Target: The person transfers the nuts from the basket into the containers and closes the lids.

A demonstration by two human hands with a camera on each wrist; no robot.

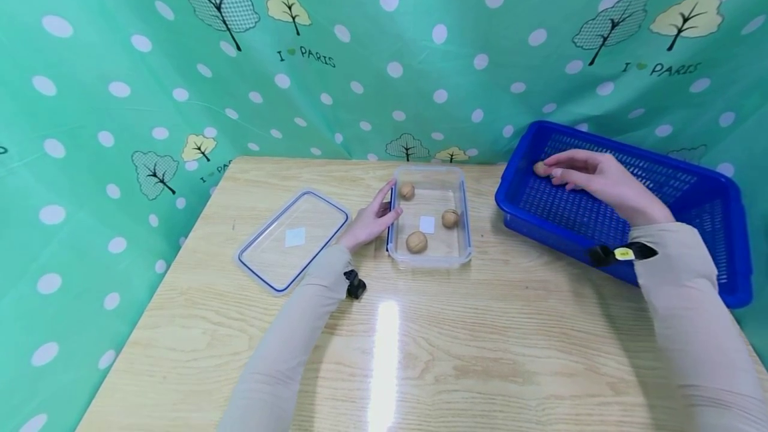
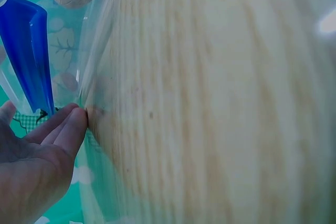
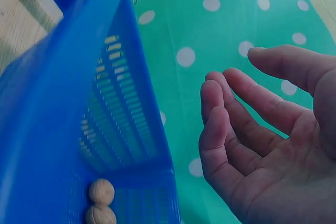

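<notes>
A clear plastic food container with a blue-edged side flap stands on the table, holding a walnut at the back left, another walnut at right and a third walnut in front. My left hand touches its left side, fingers extended along the wall and flap. Over the left part of a blue plastic basket is my right hand, fingers loosely bent. The right wrist view shows nothing between them. Two walnuts lie in a basket corner, below and apart from that hand.
The clear lid with a blue seal lies flat at left on the wooden table. A green dotted cloth hangs behind the table and down the left. The basket's tall rim stands at the right, close to the cloth.
</notes>
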